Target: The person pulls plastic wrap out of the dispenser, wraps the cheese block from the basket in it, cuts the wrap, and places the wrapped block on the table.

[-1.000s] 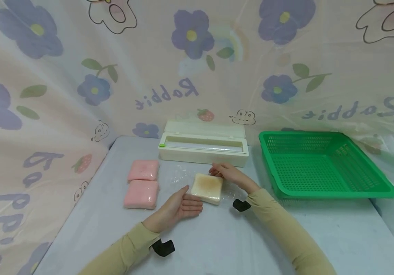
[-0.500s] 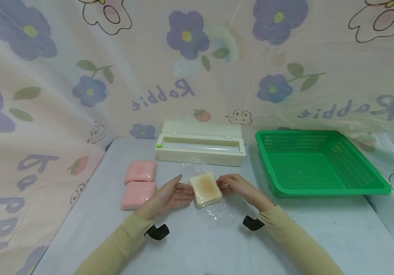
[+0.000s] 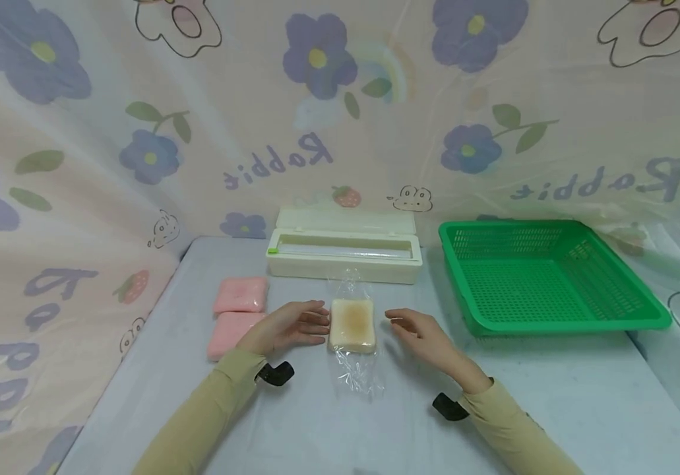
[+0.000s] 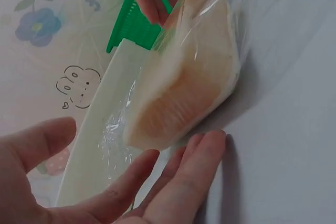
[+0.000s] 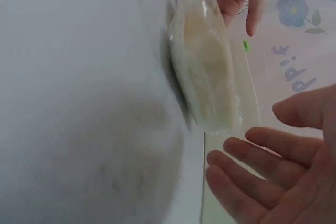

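Note:
A square slice of toast bread [image 3: 353,324] lies on the table, wrapped around its middle in clear plastic film [image 3: 356,376]. Loose film ends stick out toward the front and back. Beside its left edge is my left hand [image 3: 292,326], fingers extended, at or very near the bread; whether they touch it I cannot tell. My right hand [image 3: 425,338] stands a little apart from its right side, fingers relaxed, holding nothing. In the left wrist view the wrapped bread [image 4: 184,72] sits just beyond the fingertips. The right wrist view has a gap between the fingers and the bread [image 5: 202,66].
A white cling film box [image 3: 344,267] with its lid up stands behind the bread. Two pink wrapped blocks [image 3: 240,294] lie at the left, the nearer one partly hidden by my left hand. A green basket [image 3: 559,326] stands at the right. A printed curtain hangs behind.
The bread has turned so its loose film ends now point front and back. My right hand has moved away from it to the right, and my left hand has turned over beside it.

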Action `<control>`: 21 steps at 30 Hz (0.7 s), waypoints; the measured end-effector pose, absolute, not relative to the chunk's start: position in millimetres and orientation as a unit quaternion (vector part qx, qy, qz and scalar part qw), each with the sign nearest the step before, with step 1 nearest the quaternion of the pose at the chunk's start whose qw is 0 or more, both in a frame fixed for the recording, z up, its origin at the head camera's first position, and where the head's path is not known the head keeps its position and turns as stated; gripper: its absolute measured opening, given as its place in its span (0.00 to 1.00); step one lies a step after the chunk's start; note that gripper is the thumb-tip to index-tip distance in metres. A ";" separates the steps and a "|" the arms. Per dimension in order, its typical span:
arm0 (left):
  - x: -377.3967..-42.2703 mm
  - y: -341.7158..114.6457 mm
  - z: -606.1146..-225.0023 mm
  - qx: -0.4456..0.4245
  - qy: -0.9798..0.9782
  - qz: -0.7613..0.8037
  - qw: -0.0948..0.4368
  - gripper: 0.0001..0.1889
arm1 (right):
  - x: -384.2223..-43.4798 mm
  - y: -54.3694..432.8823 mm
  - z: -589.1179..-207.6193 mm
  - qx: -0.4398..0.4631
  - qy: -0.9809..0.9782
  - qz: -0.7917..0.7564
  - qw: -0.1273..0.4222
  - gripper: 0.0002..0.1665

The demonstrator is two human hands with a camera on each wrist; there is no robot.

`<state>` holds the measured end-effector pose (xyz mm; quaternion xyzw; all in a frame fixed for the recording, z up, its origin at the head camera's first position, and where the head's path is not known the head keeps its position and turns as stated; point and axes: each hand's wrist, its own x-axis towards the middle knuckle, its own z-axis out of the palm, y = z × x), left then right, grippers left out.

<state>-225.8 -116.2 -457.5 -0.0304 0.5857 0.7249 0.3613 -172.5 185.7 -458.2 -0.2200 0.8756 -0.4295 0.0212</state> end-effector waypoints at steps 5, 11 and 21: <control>-240.4 -110.5 -457.4 -0.051 0.606 0.712 0.350 0.22 | -167.5 193.2 -455.0 -0.305 0.907 -0.285 -0.051 0.30; -247.2 -109.6 -456.9 -0.014 0.625 0.694 0.358 0.19 | -165.3 189.8 -455.9 -0.442 0.888 -0.089 -0.089 0.50; -250.6 -106.5 -460.8 0.002 0.628 0.693 0.355 0.17 | -161.4 169.6 -464.8 -0.536 0.833 0.061 -0.127 0.52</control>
